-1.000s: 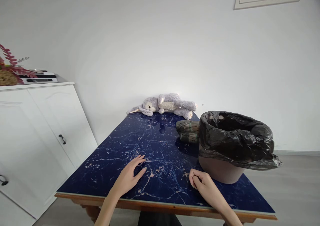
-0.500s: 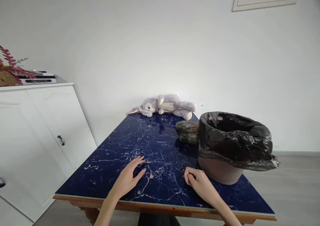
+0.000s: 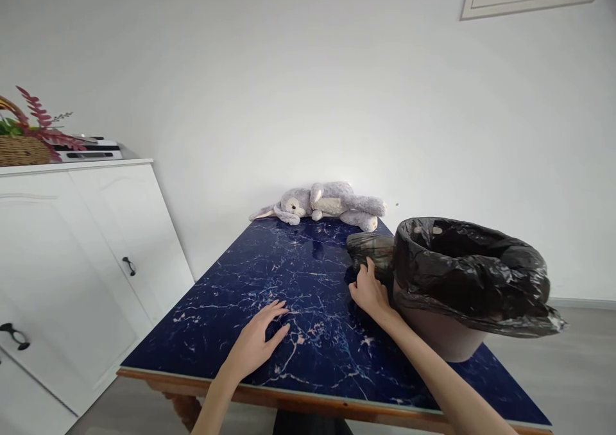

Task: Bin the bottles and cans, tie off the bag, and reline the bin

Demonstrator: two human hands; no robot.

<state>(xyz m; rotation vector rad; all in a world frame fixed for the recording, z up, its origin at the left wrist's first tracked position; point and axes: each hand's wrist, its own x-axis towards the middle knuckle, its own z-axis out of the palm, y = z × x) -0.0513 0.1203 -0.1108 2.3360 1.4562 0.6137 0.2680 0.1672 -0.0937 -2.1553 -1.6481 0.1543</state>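
Observation:
My left hand [image 3: 258, 339] rests over the near part of the blue marbled table [image 3: 269, 281], fingers stretched out and thumb apart, holding nothing. On the right, my right hand [image 3: 371, 292] reaches forward to a dark plastic bundle [image 3: 373, 249] that looks like a roll of garbage bags. Its index finger is extended at the bundle's near side, with the thumb apart; whether it touches is hard to tell. Close to the right of that hand stands a brownish trash can [image 3: 445, 335], its rim covered by a black garbage bag [image 3: 476, 287].
A grey plush rabbit [image 3: 327, 204] lies on its side at the table's far edge, against the white wall [image 3: 308, 88]. To the left stands a white cabinet [image 3: 96, 262] with a wicker basket [image 3: 24, 149] on top. The wooden table edge [image 3: 337, 406] is nearest me.
My right hand has moved forward from the table's near part to the dark bundle, and its curled fingers have extended. My left hand stays over the table. The view has shifted slightly left.

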